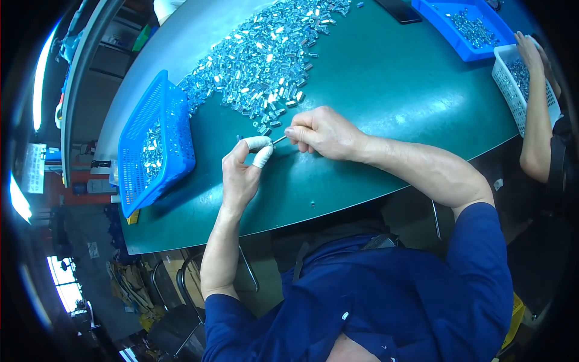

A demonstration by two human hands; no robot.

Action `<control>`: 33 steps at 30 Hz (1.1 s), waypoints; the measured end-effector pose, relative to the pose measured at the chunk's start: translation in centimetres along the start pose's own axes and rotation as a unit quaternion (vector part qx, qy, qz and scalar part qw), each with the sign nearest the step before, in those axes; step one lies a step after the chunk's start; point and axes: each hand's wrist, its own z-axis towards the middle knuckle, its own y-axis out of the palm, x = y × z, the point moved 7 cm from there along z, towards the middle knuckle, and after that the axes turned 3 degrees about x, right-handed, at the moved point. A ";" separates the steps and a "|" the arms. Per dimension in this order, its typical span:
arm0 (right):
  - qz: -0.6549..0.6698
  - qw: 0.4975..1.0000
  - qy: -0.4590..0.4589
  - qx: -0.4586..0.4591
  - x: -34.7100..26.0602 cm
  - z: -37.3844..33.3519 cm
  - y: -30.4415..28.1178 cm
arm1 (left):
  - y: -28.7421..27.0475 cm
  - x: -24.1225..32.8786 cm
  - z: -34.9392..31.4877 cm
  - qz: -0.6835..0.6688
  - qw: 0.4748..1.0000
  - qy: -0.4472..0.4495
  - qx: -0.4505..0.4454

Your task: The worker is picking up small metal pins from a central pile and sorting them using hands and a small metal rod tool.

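My left hand (241, 178), with white covers on its thumb and forefinger, pinches a small metal piece at its fingertips; the fingers mostly hide it. My right hand (329, 134) is closed on a thin metal rod (280, 140), whose far end meets the piece in the left fingertips. Just beyond both hands spreads a large pile of small shiny metal parts (259, 66), which look like short hex-sided sleeves. A few loose ones lie at the pile's near tip, close to my left fingertips.
A blue perforated basket (136, 142) with metal parts stands left on the green table (410, 108). At the far right are a blue tray (431, 18) and a white basket (509, 90), both with parts; another person's hand (531, 57) is over the basket. A dark flat object (399, 11) lies at the back.
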 end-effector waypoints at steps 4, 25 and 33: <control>-0.152 0.930 -0.308 0.131 -2.6 -0.9 -0.4 | 0.9 -2.5 -0.3 -0.164 0.978 -0.126 -0.032; -0.120 0.973 -0.179 0.088 -1.5 -0.3 -0.1 | 1.0 0.5 -0.5 -0.023 0.998 0.008 0.055; -0.136 0.975 -0.165 0.064 -1.1 -0.2 -0.1 | 1.0 1.8 -0.4 0.005 0.995 0.065 0.081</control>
